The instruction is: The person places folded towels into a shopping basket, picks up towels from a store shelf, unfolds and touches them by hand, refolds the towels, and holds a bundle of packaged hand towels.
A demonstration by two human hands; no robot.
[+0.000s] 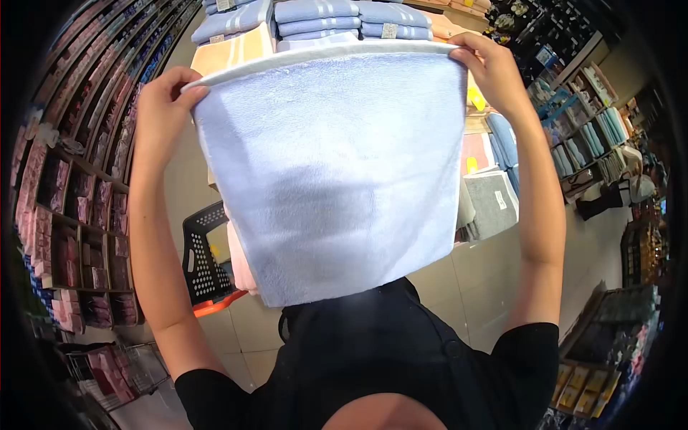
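A light blue towel [337, 158] hangs spread out in front of me, its top edge stretched between both hands. My left hand [168, 97] pinches the upper left corner between thumb and fingers. At the upper right corner, my right hand [491, 64] grips the same edge in a pinch. The lower part of the towel drapes down close to my black top. Behind its top edge lie folded blue towels [315, 11] in stacks, and a folded orange towel [233, 51] sits just beyond my left hand.
A black basket [204, 251] with an orange handle [218, 304] stands at left, partly behind the towel. Grey folded towels [491, 204] lie right of it. Tall shelves [89, 193] of packaged goods line the left; more shelves [588, 143] stand right. Tiled floor [459, 287] shows below.
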